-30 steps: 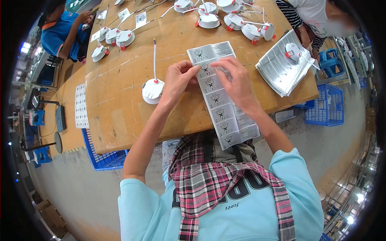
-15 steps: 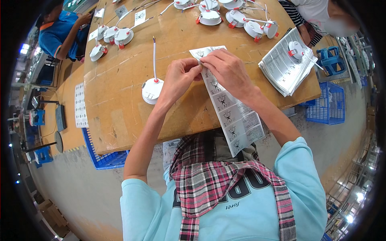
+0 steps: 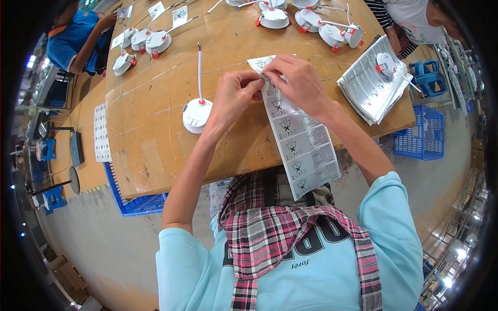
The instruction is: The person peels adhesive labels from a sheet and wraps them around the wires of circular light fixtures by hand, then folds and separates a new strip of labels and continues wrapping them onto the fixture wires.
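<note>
A long white sheet of printed labels runs from the tabletop over the near edge and hangs down in front of my apron. My left hand pinches the sheet's left edge near its upper end. Right beside it, my right hand has thumb and fingers closed on the same part of the sheet; its fingertips partly hide what they grip. To the left of my left hand, a round white downlight lies on the table, its white cable standing up with bare wire ends at the top.
On the wooden table, several downlights with red clips sit at the far side, some with label tags. A stack of label sheets carries another downlight at the right. Blue crates stand below the table. Two people sit across.
My fingers have shifted slightly along the upper part of the label sheet, with both hands still closed on it. The view has moved a little; the near downlight stays in place.
</note>
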The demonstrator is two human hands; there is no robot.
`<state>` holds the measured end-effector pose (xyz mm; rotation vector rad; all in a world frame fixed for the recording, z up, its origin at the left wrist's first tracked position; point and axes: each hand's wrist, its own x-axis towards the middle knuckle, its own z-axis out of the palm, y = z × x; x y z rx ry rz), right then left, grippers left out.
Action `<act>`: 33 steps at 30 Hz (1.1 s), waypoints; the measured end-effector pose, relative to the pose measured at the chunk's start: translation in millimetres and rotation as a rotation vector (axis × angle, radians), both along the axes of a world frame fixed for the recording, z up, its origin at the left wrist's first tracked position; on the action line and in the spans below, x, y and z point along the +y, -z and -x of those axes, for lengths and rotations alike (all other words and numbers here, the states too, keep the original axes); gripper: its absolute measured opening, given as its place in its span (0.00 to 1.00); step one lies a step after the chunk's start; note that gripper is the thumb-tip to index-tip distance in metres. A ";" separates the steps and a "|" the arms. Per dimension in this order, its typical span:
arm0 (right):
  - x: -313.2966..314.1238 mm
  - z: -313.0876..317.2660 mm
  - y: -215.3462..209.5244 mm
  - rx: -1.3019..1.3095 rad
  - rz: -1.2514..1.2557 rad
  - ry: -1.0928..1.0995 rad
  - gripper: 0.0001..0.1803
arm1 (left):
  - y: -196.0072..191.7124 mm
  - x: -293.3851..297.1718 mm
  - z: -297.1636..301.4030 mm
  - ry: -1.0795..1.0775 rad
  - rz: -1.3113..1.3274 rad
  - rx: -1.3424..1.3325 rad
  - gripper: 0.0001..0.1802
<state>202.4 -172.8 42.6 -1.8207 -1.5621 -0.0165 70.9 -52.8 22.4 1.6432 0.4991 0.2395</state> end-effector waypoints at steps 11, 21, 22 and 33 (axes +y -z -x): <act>-1.4 -2.9 8.2 0.092 -0.002 -0.030 0.07 | 2.7 -0.6 -1.0 0.001 0.050 -0.030 0.10; -1.5 -0.7 2.7 -0.230 -0.026 -0.062 0.05 | -6.1 -4.9 -4.9 -0.035 -0.103 0.030 0.10; -2.2 -1.0 3.3 -0.229 -0.025 -0.061 0.05 | -6.5 -6.2 -5.8 -0.042 -0.124 0.028 0.10; -4.2 -11.7 12.6 0.108 -0.011 0.015 0.07 | -5.0 -5.6 -7.4 -0.010 0.069 -0.012 0.11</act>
